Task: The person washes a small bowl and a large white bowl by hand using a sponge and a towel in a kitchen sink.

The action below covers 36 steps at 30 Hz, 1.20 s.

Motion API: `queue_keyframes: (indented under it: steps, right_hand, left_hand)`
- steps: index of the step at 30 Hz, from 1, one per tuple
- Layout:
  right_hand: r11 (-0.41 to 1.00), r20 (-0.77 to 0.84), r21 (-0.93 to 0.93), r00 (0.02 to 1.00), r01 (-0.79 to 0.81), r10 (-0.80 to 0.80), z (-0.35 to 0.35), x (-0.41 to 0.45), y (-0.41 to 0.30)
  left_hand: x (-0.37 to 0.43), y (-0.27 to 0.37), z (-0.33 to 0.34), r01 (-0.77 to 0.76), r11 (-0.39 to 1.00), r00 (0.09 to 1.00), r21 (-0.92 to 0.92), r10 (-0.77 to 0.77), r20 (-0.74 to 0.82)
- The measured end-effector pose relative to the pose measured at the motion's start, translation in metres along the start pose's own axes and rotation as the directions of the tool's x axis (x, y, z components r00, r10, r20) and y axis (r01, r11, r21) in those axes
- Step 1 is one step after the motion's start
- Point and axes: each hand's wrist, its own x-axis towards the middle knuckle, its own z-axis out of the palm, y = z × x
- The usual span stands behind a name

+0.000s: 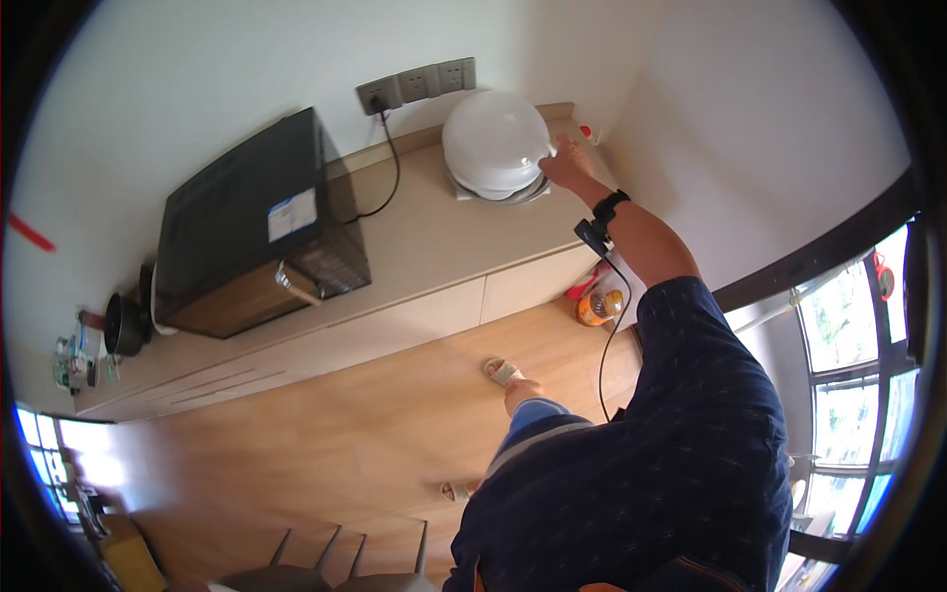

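Note:
My right hand (568, 163) is at the right side of a white domed cover or bowl (497, 140), its fingers against or close to the rim. Whether they grip it cannot be told. The glossy dome rests on a grey round plate or base (531, 194) near the right end of a beige cabinet top (429, 214). A black strap with a cabled device (592, 233) is on the right wrist. My left hand is out of view.
A black microwave oven (244, 214) stands left on the cabinet, its cable plugged into wall sockets (416, 83). Dark pots (123, 324) are beyond it. An orange-labelled oil bottle (596, 307) stands on the wooden floor at right. Chairs (385, 582) are behind; a wall borders the right.

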Motion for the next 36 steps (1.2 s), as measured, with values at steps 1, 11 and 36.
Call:
queue_keyframes:
  steps: [1,11,36]
  right_hand:
    - [0.999,0.169,-0.024,0.985,-0.028,0.032,0.000,0.011,-0.003]
    - [0.953,0.230,0.299,0.966,0.046,-0.119,0.009,0.046,0.046]
    - [0.678,0.367,0.408,0.790,-0.611,0.491,-0.161,-0.139,0.131]
  left_hand:
    - [-0.004,0.007,0.000,0.013,1.000,1.000,-0.014,-0.014,-0.008]
    - [-0.022,0.238,0.134,-0.444,0.845,0.887,0.298,0.461,0.016]
    - [-0.099,0.582,0.579,-0.769,-0.074,0.412,0.635,0.702,0.581]
